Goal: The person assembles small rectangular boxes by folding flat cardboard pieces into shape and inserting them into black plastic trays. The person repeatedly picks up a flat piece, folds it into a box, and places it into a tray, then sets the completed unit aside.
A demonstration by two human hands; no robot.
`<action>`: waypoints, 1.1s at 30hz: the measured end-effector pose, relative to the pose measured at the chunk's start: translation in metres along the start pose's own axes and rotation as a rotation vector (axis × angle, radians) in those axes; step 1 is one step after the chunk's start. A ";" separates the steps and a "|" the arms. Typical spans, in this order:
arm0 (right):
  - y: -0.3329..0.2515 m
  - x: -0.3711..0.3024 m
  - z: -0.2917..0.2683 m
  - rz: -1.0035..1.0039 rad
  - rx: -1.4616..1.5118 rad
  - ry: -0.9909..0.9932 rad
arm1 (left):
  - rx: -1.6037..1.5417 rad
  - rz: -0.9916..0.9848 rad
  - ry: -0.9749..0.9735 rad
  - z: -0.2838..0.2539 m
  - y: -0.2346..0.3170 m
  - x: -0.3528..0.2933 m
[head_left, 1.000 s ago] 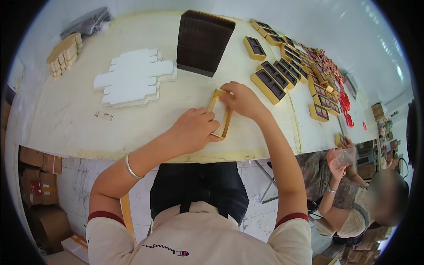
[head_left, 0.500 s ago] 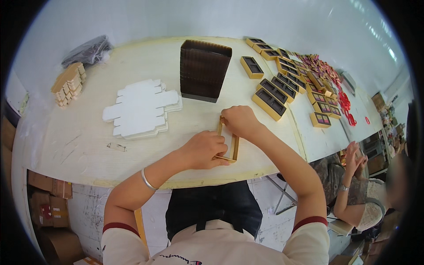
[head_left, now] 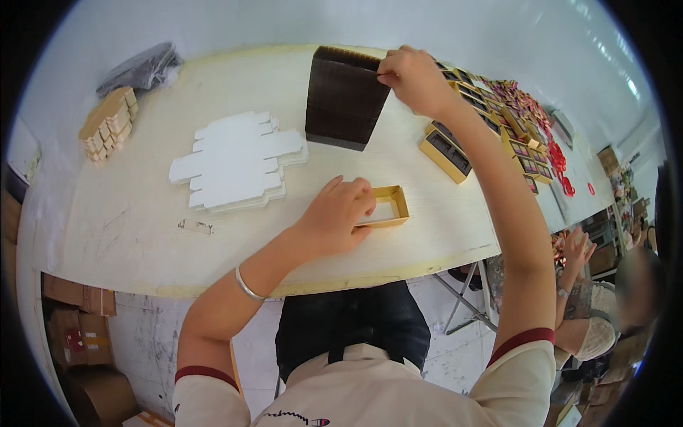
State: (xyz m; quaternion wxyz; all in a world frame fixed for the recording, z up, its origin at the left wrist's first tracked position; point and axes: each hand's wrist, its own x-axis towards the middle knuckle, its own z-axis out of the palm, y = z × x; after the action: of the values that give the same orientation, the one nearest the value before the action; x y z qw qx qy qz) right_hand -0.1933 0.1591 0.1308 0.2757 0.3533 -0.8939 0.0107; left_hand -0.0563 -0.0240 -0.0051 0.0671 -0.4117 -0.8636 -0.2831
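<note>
Left hand (head_left: 336, 217): While its fingers curl over the left end of a shallow rectangular gold card box (head_left: 390, 221), its thumb lies at the near wall, so the hand holds that end.
Gold card box: Open side up, a little back from the middle of the pale counter's (head_left: 121, 238) near edge, its right end uncovered.
Grip on the box: Best kept light; the thin walls would probably bow under a hard squeeze.
Right hand (head_left: 414, 80): Reaching toward the counter's far edge, fingers drawn narrow at the upper right corner of a tall dark-brown stack of thin pieces (head_left: 345, 99), apparently plastic; whether one piece or several are pinched cannot be told.
Touch at the stack: Fingertips on a single outer piece seem safest, since close-packed pieces may cling; a sideways tug could make the upright stack lean.
White flat card blanks (head_left: 235, 160): Piled left of the stack, toward the counter's left edge, and best left undisturbed.
Gold boxes with dark inserts (head_left: 449, 155): Toward the counter's right edge, close to the right forearm, which should stay high enough not to brush them.
</note>
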 end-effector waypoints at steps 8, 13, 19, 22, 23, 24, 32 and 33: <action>0.000 0.005 -0.012 0.239 0.242 -0.059 | 0.126 -0.088 0.167 -0.005 0.000 -0.004; 0.004 0.007 -0.021 0.427 0.644 -0.276 | 0.119 -0.223 0.039 -0.019 -0.004 -0.004; 0.012 0.012 -0.004 0.170 0.124 0.066 | 0.055 -0.231 0.075 -0.012 -0.012 -0.002; -0.003 0.012 -0.014 0.000 -0.116 0.412 | 0.018 -0.232 0.094 -0.009 -0.013 0.000; -0.004 0.012 -0.020 0.019 -0.109 0.498 | 0.004 -0.230 0.100 -0.009 -0.013 0.001; -0.007 0.011 -0.025 0.043 -0.098 0.585 | -0.008 -0.231 0.101 -0.008 -0.013 0.002; -0.019 -0.090 -0.065 0.730 0.836 0.021 | -0.116 -0.278 0.112 -0.004 -0.008 -0.002; -0.019 -0.106 -0.058 0.793 0.849 -0.119 | -0.118 -0.294 0.124 -0.005 -0.006 -0.003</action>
State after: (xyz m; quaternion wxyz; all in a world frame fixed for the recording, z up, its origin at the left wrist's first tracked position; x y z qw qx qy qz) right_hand -0.0896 0.2241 0.1238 0.0341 0.0711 -0.8892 0.4506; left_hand -0.0590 -0.0314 -0.0047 0.0539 -0.2656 -0.8908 -0.3648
